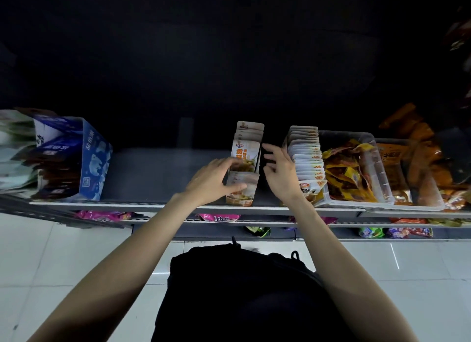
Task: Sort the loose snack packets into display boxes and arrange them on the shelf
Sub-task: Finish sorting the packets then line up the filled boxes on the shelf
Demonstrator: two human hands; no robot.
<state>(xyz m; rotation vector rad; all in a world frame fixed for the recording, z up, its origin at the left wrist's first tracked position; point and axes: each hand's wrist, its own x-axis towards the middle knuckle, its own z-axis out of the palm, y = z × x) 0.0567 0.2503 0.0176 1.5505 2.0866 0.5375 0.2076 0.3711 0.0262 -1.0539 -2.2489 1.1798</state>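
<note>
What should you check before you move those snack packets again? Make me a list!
1. Left hand touches the front packets: ok.
2. Firm grip on them: cannot tell.
3. Right hand open, holding nothing: ok.
4. Middle display box stands on the shelf: ok.
5. Packets in it upright: not ok, one leans.
6. Neighbouring packet row tidy: ok.

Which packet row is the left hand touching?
The narrow middle row of white-and-orange snack packets; the left hand rests on its front. The wider white packet row sits beyond the right hand.
</note>
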